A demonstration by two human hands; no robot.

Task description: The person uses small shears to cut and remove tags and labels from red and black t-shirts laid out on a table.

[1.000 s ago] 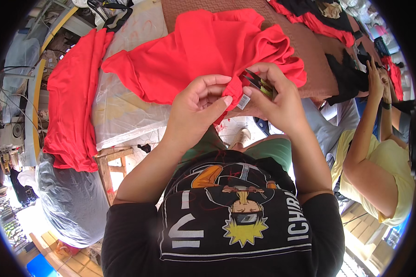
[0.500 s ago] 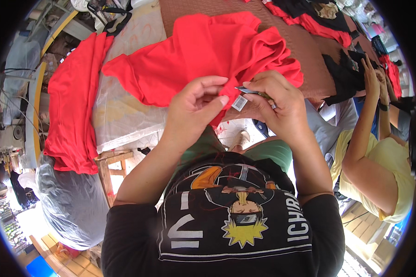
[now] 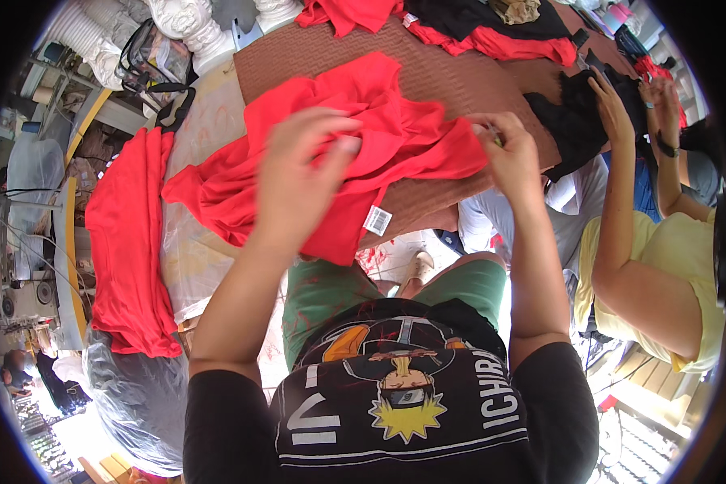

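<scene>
A red garment (image 3: 411, 137) lies rumpled over the near edge of the table, its lower part hanging toward my lap. From its edge hangs a small white printed label (image 3: 377, 220). My right hand (image 3: 508, 157) is closed on the garment's right end, pulling that part out to a point. A small bit of the snips (image 3: 498, 139) seems to show between the right fingers; the rest of the tool is hidden. My left hand (image 3: 302, 177) is over the garment's left part, blurred by motion, so its grip cannot be made out.
Brown textured cloth (image 3: 452, 85) covers the table. More red garments (image 3: 129, 242) hang over its left side, above a grey plastic bag (image 3: 133, 395). Black and red garments (image 3: 492, 36) lie at the back. At right, a person in yellow (image 3: 653, 274) handles black cloth (image 3: 569, 121).
My hands have moved apart. The right went from holding the snips beside the label to gripping the garment's right end. The garment has spread out, and the label hangs lower and left.
</scene>
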